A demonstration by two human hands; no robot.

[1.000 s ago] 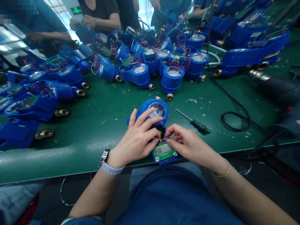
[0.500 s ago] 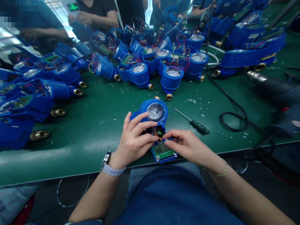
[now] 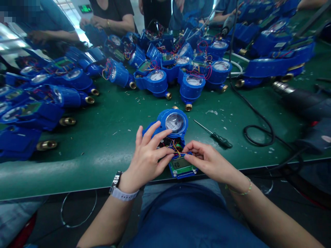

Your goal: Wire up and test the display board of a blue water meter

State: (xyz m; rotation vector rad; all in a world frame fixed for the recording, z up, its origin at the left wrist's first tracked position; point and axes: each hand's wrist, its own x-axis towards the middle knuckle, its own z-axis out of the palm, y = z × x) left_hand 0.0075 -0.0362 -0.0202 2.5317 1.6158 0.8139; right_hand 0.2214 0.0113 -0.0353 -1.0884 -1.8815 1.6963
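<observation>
A blue meter (image 3: 165, 119) with a round clear dial lies near the table's front edge. Its green circuit board with a small display (image 3: 182, 164) sits at the near end, and thin coloured wires (image 3: 178, 147) run between board and housing. My left hand (image 3: 152, 155) is over the meter's left side, thumb and forefinger pinched at the wires, other fingers spread towards the dial. From the right, my right hand (image 3: 207, 158) pinches the wires at the board's upper edge. The fingertips partly hide the wires.
A screwdriver (image 3: 219, 137) lies right of the meter on the green table (image 3: 103, 137). Several blue meters (image 3: 192, 86) fill the back and left. A black cable (image 3: 254, 106) and a heat gun (image 3: 297, 98) are at the right. People stand across the table.
The view has shifted slightly. My left hand's upper fingers have lifted and spread a little away from the dial, and its thumb shows more clearly. Both hands remain at the wires.
</observation>
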